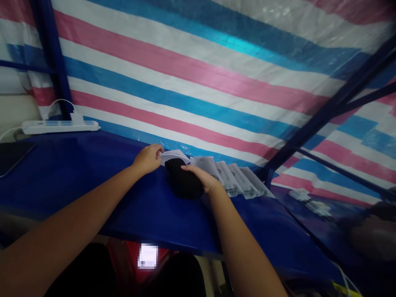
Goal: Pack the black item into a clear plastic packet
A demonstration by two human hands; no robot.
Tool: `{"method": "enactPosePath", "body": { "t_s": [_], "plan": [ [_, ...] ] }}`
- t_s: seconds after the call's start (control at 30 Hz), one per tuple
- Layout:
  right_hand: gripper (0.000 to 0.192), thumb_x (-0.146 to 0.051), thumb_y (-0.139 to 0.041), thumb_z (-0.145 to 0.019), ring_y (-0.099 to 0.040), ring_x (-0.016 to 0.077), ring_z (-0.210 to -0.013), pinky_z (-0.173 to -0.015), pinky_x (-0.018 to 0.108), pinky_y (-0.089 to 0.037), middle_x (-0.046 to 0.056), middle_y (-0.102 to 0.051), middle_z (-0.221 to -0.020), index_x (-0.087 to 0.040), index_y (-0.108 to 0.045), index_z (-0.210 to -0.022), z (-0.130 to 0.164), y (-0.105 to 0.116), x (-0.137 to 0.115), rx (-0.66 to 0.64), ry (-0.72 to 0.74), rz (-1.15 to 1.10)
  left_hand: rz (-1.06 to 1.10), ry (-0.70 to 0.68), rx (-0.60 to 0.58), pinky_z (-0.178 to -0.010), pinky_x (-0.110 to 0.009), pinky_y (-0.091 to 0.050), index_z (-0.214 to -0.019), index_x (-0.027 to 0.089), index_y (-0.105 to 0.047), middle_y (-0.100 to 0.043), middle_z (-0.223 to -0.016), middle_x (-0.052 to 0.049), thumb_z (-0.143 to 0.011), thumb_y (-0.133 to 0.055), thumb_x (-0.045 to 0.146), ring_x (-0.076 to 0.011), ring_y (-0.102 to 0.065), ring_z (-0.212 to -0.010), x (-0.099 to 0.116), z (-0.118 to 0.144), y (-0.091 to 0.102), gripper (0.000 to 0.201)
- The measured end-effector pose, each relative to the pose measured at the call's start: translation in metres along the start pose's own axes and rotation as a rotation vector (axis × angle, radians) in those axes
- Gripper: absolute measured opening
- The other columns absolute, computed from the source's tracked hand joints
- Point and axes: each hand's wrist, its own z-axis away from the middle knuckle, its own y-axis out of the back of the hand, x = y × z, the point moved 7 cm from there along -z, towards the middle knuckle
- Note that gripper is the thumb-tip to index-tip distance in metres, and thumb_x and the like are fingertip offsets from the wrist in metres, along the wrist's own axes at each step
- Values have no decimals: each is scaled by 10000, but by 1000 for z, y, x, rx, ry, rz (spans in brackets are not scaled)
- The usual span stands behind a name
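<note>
Right hand (202, 178) lies flat on soft black cloth (182, 181), frame centre; left hand (149, 159) fingers pinch white paper (173, 155); glossy packets (238, 179) alongside on blue bench (93, 177).

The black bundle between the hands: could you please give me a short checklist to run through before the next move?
1. Right hand rests on the black bundle: ok.
2. Left hand pinches the white sheet at its edge: ok.
3. Firmness of the left grip on the sheet: cannot tell.
4. Row of clear packets lies overlapped right of the bundle, close to the right hand: ok.
5. Bundle sits fully on the blue table: ok.
6. Power strip at the far left, away from both hands: ok.
</note>
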Motion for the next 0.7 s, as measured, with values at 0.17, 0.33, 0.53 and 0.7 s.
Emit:
{"method": "enactPosePath", "body": {
  "t_s": [0.17, 0.33, 0.53, 0.7],
  "plan": [
    [393, -462, -781, -737, -688, 185, -741, -626, 270, -567, 85, -754, -937, -176, -724, -1000, -5, 5, 0, 68, 34, 9, 0, 13, -16, -630, -274, -386, -910, 217, -611, -616, -860, -9, -724, -530, 93, -146, -524, -700, 2, 1, 1, 238],
    [406, -492, -766, -746, -682, 204, -739, -620, 299, -558, 100, -751, -937, -188, -721, -1011, -6, 4, -1, 82, 58, 17, 3, -1, -40, -629, -284, -385, -925, 219, -612, -617, -869, -19, -731, -536, 97, -153, -528, -707, 5, 1, -1, 242],
    [394, -500, -747, -773, -685, 208, -737, -642, 302, -556, 98, -754, -926, -192, -719, -1017, -6, 0, -5, 73, 108, 10, 35, -22, -52, -648, -279, -398, -929, 215, -621, -617, -871, -16, -720, -532, 81, -150, -540, -728, 6, 1, -3, 263],
    [384, -482, -758, -766, -692, 204, -776, -649, 290, -562, 101, -753, -980, -184, -726, -1006, -10, 3, -3, 121, 104, -47, 59, -53, -63, -643, -276, -398, -930, 214, -623, -614, -858, -14, -726, -539, 92, -146, -537, -708, 10, 2, -6, 252]
  ]
}}
